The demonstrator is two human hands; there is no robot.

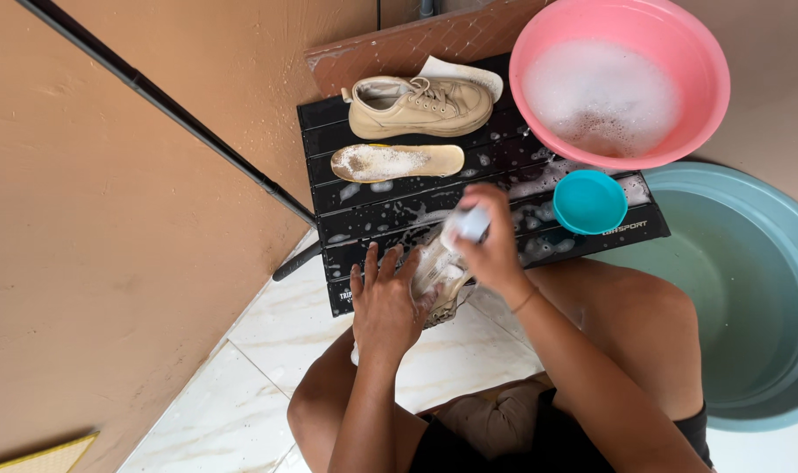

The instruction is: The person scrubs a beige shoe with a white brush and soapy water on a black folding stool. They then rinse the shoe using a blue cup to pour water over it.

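My left hand (pixel 383 302) grips a soapy beige shoe (pixel 440 282) at the near edge of a black slatted table (pixel 364 206). My right hand (pixel 491 243) holds a white brush (pixel 465 224) against the top of that shoe. A second beige shoe (pixel 421 107) lies on its side at the table's far end. A foam-covered insole (pixel 397 162) lies just in front of it.
A pink basin (pixel 710 79) of sudsy water stands on the table's far right, with a small teal cup (pixel 589 201) beside it. A large grey-green tub (pixel 749 280) sits on the floor at right. A black pole (pixel 171 109) leans along the tan wall.
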